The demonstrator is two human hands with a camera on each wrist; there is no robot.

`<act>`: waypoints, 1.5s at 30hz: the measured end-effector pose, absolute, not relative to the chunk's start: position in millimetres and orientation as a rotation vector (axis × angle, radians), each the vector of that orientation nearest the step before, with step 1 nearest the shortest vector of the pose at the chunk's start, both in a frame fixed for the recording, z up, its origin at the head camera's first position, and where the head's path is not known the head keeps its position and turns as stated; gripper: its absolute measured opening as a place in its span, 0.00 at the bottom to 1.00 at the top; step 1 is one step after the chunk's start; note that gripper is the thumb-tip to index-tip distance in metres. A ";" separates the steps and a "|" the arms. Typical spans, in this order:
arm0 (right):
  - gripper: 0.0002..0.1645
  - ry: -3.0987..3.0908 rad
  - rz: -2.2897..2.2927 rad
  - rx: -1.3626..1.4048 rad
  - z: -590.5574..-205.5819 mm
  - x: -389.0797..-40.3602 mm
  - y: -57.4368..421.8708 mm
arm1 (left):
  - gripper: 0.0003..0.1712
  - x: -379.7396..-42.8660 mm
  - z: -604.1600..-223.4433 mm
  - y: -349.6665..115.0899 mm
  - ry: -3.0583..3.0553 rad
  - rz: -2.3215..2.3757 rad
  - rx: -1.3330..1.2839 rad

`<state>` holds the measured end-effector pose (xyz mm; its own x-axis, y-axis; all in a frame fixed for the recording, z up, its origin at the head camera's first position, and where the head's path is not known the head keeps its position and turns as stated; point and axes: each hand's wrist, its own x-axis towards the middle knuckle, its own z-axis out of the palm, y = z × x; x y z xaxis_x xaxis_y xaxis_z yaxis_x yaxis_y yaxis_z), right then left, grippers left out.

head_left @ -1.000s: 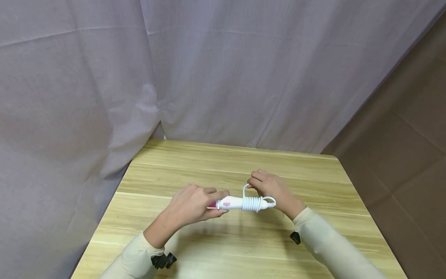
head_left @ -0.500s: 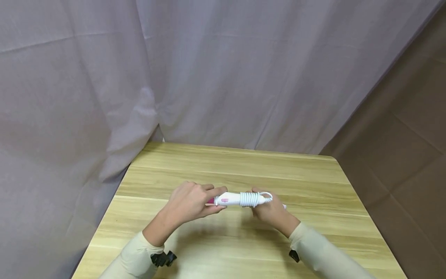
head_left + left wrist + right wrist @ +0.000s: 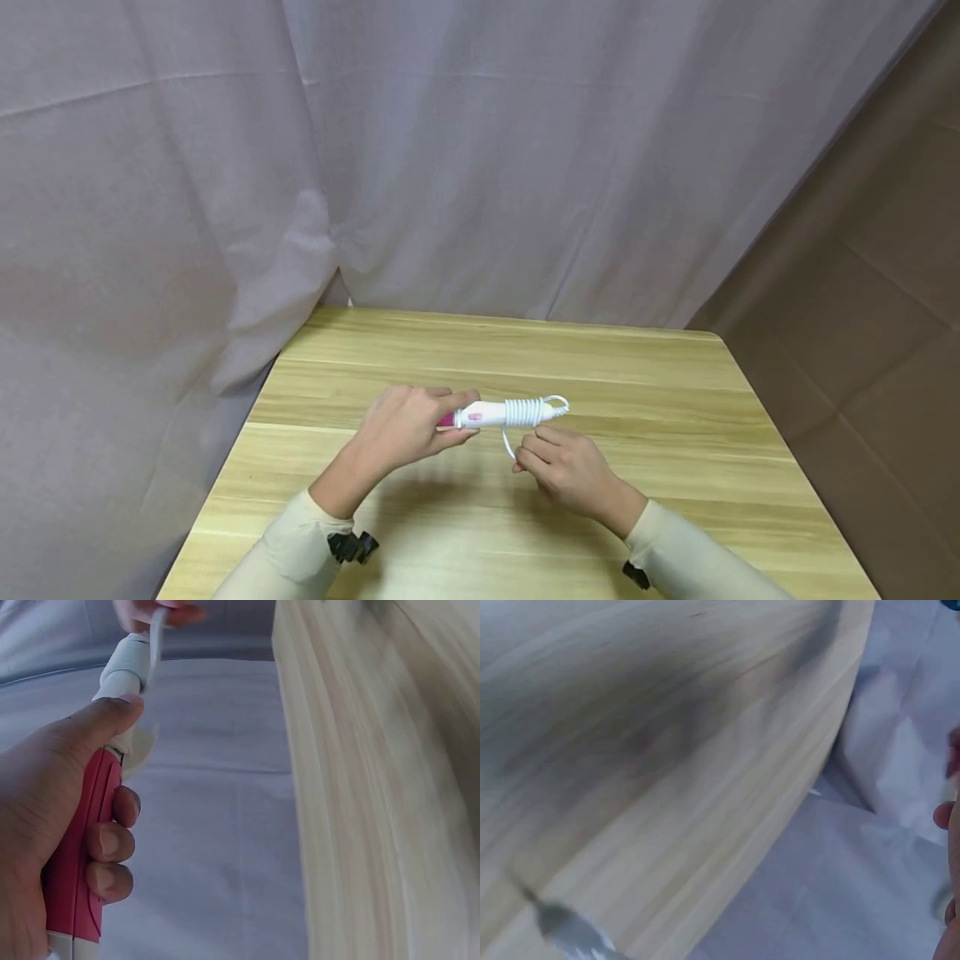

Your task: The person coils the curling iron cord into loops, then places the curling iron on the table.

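Observation:
A slim hair straightener with a white handle and a pink body lies level above the table in the head view. My left hand grips its pink part, thumb along one side and fingers curled round the other. White power cord is wound in several turns about the handle, with a small loop at its end. Below the handle, my right hand pinches the loose stretch of cord. A blurred plug with metal prongs hangs at the lower left of the right wrist view.
The wooden table lies beneath both hands. Grey curtains hang behind it and at the left; a brown one stands at the right. Each sleeve has a black device at the wrist.
My right hand has carried the cord from the far side of the handle, behind it, round to the near side. The left hand keeps its grip, shifting slightly up and left.

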<state>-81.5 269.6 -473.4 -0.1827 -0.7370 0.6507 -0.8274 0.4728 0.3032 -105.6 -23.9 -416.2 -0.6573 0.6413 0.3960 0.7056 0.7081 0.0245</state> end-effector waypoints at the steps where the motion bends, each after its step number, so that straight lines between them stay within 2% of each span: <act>1: 0.24 -1.943 0.142 1.303 -470.2 -80.8 268.5 | 0.25 -106.6 -417.1 -24.3 -2.569 -0.253 -1.051; 11: 0.23 -1.890 0.030 1.288 -436.2 -91.1 266.4 | 0.24 -111.6 -420.0 -21.5 -2.592 -0.259 -1.090; 17: 0.20 -1.946 0.128 1.385 -420.2 -92.4 264.3 | 0.24 -110.4 -421.5 -22.8 -2.591 -0.221 -1.105; 21: 0.11 -2.007 0.144 1.456 -411.7 -91.8 266.4 | 0.24 -110.8 -424.0 -22.8 -2.601 -0.233 -1.113; 26: 0.32 -2.056 0.114 1.418 -402.9 -94.0 270.7 | 0.24 -110.8 -424.4 -21.1 -2.604 -0.266 -1.122; 29: 0.34 -2.050 0.122 1.374 -399.1 -99.2 273.7 | 0.23 -110.1 -423.4 -19.4 -2.604 -0.279 -1.132; 31: 0.30 -2.038 0.141 1.349 -397.4 -104.4 275.1 | 0.23 -109.6 -422.6 -18.3 -2.608 -0.289 -1.134; 35: 0.04 -2.007 0.164 1.288 -392.6 -114.3 276.3 | 0.22 -108.7 -423.4 -16.1 -2.628 -0.311 -1.155; 36: 0.04 -2.002 0.169 1.278 -391.6 -116.6 276.6 | 0.21 -108.5 -423.6 -15.3 -2.631 -0.317 -1.164; 40: 0.19 -1.992 0.170 1.227 -386.9 -124.6 278.1 | 0.18 -108.9 -427.3 -11.9 -2.636 -0.350 -1.192; 45: 0.21 -2.003 0.177 1.168 -383.9 -132.5 281.3 | 0.15 -109.5 -429.9 -9.4 -2.639 -0.380 -1.198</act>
<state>-132.5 281.3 -383.9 -0.2602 -0.6737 0.6916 -0.7843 0.5652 0.2556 -109.5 -9.4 -429.9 -0.6439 0.7033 0.3013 0.7597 0.6344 0.1428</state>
